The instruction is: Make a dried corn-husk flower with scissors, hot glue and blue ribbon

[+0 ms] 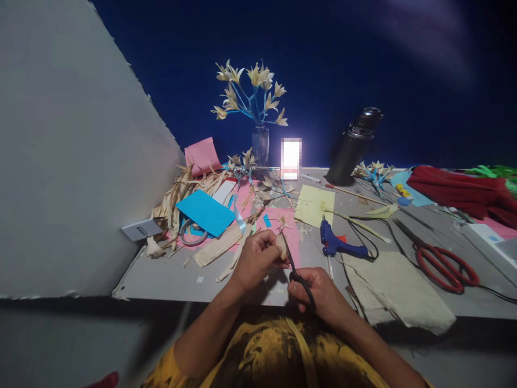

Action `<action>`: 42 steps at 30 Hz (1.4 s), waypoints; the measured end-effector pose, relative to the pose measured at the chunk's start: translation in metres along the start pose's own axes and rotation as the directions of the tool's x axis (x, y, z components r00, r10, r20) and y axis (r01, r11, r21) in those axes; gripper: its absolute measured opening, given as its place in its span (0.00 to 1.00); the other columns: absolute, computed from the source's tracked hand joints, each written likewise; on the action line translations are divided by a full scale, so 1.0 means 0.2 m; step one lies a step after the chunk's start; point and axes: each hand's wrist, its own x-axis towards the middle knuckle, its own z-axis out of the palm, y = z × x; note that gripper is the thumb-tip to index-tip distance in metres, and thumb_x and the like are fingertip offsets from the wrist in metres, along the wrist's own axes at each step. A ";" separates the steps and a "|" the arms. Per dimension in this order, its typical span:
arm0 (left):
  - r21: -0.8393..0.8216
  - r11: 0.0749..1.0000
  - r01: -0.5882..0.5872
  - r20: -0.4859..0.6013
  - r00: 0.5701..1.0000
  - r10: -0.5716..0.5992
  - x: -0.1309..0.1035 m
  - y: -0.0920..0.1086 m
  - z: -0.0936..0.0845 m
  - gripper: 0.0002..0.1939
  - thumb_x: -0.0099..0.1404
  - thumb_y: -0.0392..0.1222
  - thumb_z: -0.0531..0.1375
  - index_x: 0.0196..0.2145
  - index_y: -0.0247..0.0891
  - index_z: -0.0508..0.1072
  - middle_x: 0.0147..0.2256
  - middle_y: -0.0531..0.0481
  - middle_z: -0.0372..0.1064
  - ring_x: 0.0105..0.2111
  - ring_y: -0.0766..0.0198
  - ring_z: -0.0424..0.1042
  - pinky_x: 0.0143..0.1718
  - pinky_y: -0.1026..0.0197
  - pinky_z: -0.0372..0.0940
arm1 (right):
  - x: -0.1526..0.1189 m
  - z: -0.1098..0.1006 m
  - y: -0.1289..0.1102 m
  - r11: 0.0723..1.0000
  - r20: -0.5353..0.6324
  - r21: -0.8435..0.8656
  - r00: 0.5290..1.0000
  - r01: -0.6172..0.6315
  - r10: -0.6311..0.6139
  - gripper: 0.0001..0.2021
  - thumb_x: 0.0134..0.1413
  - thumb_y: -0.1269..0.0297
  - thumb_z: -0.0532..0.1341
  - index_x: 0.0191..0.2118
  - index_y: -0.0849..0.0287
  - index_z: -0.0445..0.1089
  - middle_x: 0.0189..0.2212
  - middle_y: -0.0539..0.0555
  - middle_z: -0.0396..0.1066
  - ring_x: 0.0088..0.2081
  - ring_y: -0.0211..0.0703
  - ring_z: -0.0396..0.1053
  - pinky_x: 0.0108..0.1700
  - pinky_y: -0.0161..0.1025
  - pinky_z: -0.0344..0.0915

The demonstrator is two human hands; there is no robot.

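Note:
My left hand pinches a small pale piece of dried husk above the pink paper near the table's front edge. In my right hand is a pair of small black-handled scissors, fingers wrapped round the loops. The blades point up and away from me and lie against the husk piece; whether they are cutting into it I cannot tell. A blue glue gun lies just right of my hands. Left of them are flat strips of husk and a blue sheet of paper.
A bottle holding husk flowers stands at the back beside a glowing blurred rectangle. A dark flask rises to the right. Large red-handled scissors and a folded cloth lie at right. Cables cross the tabletop.

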 end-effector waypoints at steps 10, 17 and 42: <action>0.004 1.000 0.007 0.032 0.999 -0.007 0.00 -0.01 -0.02 0.07 0.54 0.35 0.62 0.23 0.37 0.65 0.23 0.49 0.73 0.23 0.64 0.73 0.28 0.62 0.70 | 0.02 -0.01 -0.01 0.987 -0.162 0.141 0.985 0.075 -0.052 0.22 0.44 0.44 0.70 0.26 0.60 0.69 0.19 0.48 0.68 0.21 0.36 0.62 0.24 0.33 0.57; 0.054 0.998 -0.019 0.133 0.991 0.012 -0.01 -0.02 -0.01 0.09 0.55 0.38 0.65 0.22 0.37 0.68 0.22 0.50 0.72 0.23 0.64 0.72 0.29 0.62 0.68 | 0.07 -0.09 -0.16 0.961 -0.332 0.131 0.924 0.246 -0.191 0.22 0.39 0.53 0.74 0.38 0.59 0.70 0.32 0.54 0.76 0.29 0.43 0.72 0.32 0.39 0.68; -0.499 0.614 0.612 0.590 0.759 -0.277 -0.07 -0.17 0.05 0.13 0.57 0.44 0.69 0.36 0.32 0.77 0.29 0.49 0.67 0.26 0.67 0.67 0.25 0.64 0.58 | 0.10 -0.05 -0.17 0.755 -0.213 0.546 0.932 0.362 -0.293 0.16 0.45 0.64 0.73 0.36 0.56 0.66 0.26 0.45 0.67 0.18 0.30 0.61 0.20 0.30 0.62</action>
